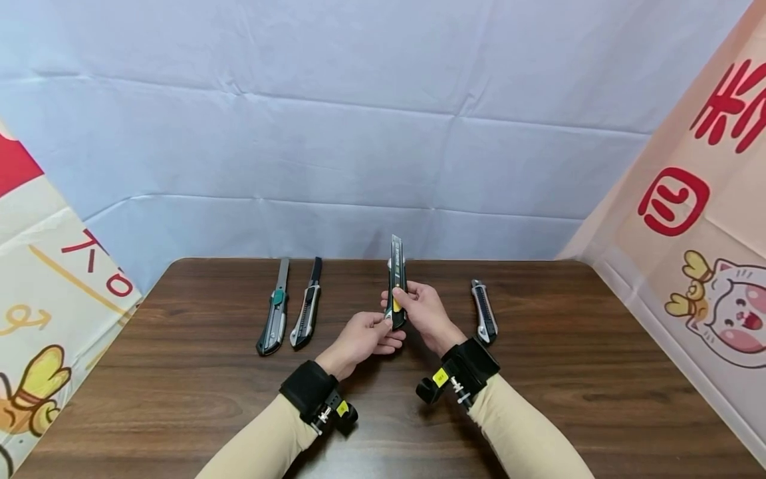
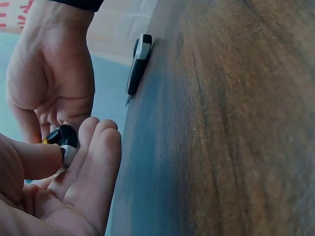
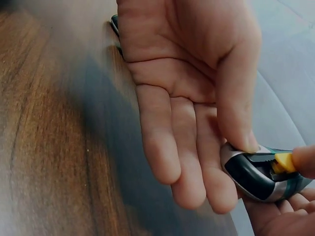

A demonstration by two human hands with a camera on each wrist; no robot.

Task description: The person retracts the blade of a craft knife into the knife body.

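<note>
Upright above the table, both hands hold a dark utility knife [image 1: 397, 274] with a yellow slider [image 1: 397, 303] and a flat grey tip at the top. My left hand [image 1: 363, 338] pinches its lower end between thumb and forefinger, the other fingers stretched out, as the left wrist view shows. On the yellow slider lies the thumb of my right hand [image 1: 426, 314], whose fingers go round behind the handle. The right wrist view shows the handle's rounded end [image 3: 253, 177] between the hands; the upper part lies out of that view.
Left of the hands lie a grey utility knife [image 1: 276, 313] with a green slider and another [image 1: 308, 309] with a dark blade. One more silver-and-black knife [image 1: 484, 311] lies to the right. Behind the wooden table [image 1: 179, 392] hangs a pale cloth [image 1: 335, 153].
</note>
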